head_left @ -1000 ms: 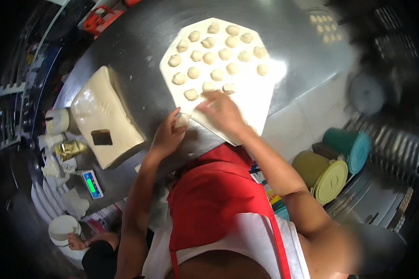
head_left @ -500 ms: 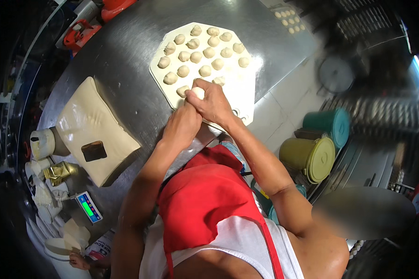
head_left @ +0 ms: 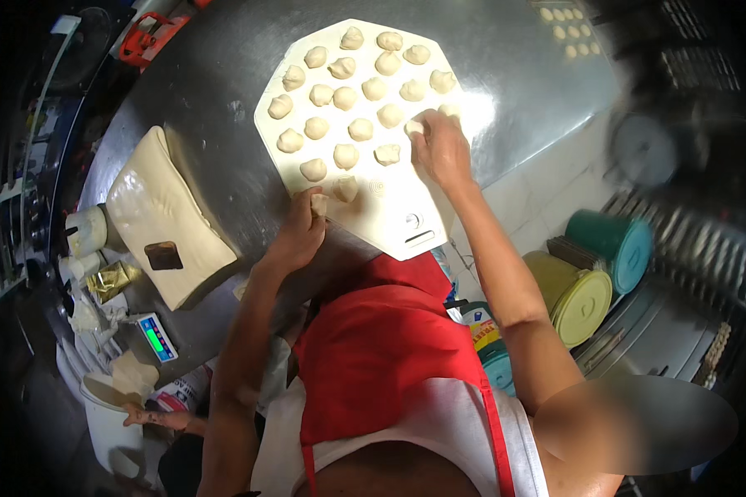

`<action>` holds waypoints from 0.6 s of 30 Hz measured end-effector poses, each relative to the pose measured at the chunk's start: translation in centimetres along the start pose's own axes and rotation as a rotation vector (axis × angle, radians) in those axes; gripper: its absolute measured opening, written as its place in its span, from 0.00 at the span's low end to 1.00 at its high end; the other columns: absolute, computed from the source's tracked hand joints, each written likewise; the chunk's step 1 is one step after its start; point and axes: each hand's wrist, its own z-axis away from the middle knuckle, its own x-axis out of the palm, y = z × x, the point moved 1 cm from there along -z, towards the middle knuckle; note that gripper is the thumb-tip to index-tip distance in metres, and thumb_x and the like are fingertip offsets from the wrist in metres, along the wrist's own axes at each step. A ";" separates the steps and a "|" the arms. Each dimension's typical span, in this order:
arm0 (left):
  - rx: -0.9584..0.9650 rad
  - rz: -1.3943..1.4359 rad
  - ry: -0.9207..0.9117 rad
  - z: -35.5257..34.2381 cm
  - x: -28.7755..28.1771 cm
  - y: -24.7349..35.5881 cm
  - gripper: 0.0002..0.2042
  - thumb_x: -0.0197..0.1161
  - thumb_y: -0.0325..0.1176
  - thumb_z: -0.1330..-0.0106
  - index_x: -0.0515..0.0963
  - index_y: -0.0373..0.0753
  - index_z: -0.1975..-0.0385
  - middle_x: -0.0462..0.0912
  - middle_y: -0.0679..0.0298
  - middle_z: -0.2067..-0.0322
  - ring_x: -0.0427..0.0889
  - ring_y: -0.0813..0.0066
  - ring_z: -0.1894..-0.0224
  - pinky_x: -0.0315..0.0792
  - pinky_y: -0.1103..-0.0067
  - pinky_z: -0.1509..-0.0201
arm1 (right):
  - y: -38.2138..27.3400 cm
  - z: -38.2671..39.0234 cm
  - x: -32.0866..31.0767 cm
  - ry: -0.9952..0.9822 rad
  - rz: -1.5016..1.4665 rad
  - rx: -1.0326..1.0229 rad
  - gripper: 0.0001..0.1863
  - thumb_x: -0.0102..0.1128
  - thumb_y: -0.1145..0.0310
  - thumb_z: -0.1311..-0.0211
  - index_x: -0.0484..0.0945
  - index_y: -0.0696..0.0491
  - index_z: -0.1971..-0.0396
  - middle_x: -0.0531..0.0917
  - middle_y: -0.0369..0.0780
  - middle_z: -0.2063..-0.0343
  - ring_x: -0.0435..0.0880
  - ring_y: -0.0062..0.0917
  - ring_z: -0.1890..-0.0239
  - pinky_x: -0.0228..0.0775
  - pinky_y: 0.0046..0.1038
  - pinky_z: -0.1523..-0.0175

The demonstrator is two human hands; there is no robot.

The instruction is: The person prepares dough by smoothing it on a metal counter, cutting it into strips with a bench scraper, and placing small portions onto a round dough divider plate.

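An off-white, many-sided board [head_left: 385, 224] lies on the steel table, with several small dough balls [head_left: 360, 129] spread over it. Over the board's right side is my right hand [head_left: 444, 153], its fingers closed round a dough ball [head_left: 414, 128] that shows at the fingertips. My left hand [head_left: 302, 232] is at the board's near left edge, thumb and fingers pinching a small piece of dough [head_left: 319, 204], mostly hidden by the fingers. Just right of it sits another dough lump [head_left: 346, 189].
On the left lie a large folded dough slab [head_left: 162, 203] with a dark rectangle on it, a lit digital scale [head_left: 157, 338], a gold packet [head_left: 113, 281] and white tubs. Lidded yellow [head_left: 580, 306] and teal [head_left: 630, 253] buckets stand right. Another person's hand [head_left: 153, 416] shows lower left.
My hands were together around a dough ball and have parted: the right moved up and right over the board, the left down and left. A dough lump now shows near the board's front.
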 end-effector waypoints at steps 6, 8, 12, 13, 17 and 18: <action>-0.065 0.064 0.014 1.8 -2.6 6.1 0.29 0.63 0.27 0.27 0.67 0.38 0.26 0.82 0.50 0.48 0.83 0.59 0.46 0.73 0.69 0.33 | -4.1 6.1 5.2 -0.104 -0.438 -0.154 0.17 0.76 0.68 0.37 0.85 0.50 0.49 0.86 0.42 0.51 0.84 0.41 0.44 0.79 0.39 0.42; 0.120 0.038 0.107 2.7 -3.0 5.4 0.27 0.64 0.28 0.27 0.70 0.35 0.29 0.82 0.53 0.53 0.83 0.63 0.51 0.75 0.69 0.40 | -11.6 8.0 3.3 -0.511 -0.717 -0.172 0.14 0.73 0.72 0.35 0.83 0.50 0.52 0.86 0.44 0.54 0.85 0.36 0.48 0.76 0.36 0.39; 0.098 0.053 -0.070 4.3 -4.4 4.0 0.17 0.61 0.37 0.22 0.77 0.31 0.42 0.84 0.56 0.66 0.83 0.67 0.64 0.78 0.69 0.55 | -14.2 7.6 3.6 -0.504 -0.937 0.241 0.08 0.68 0.73 0.31 0.79 0.55 0.57 0.79 0.34 0.70 0.81 0.18 0.63 0.74 0.22 0.57; 0.131 0.085 -0.158 4.4 -4.7 3.5 0.17 0.59 0.40 0.20 0.78 0.30 0.46 0.84 0.55 0.70 0.83 0.66 0.66 0.77 0.68 0.58 | -13.4 8.2 4.3 -0.409 -0.635 0.123 0.11 0.69 0.65 0.29 0.79 0.55 0.57 0.82 0.39 0.68 0.82 0.21 0.63 0.74 0.27 0.57; 0.326 -0.249 -0.077 5.8 -3.8 3.5 0.14 0.53 0.36 0.21 0.75 0.30 0.49 0.85 0.34 0.61 0.82 0.28 0.55 0.75 0.47 0.52 | -16.0 12.7 4.7 -0.382 -0.284 -0.039 0.23 0.70 0.49 0.32 0.81 0.57 0.56 0.85 0.47 0.70 0.83 0.27 0.65 0.75 0.33 0.56; 0.334 -0.235 -0.083 5.9 -3.1 4.3 0.14 0.53 0.36 0.21 0.75 0.30 0.49 0.85 0.34 0.61 0.82 0.28 0.55 0.75 0.47 0.52 | -16.5 12.3 4.1 -0.309 -0.333 0.008 0.22 0.70 0.50 0.31 0.82 0.57 0.58 0.85 0.48 0.72 0.83 0.30 0.67 0.76 0.34 0.57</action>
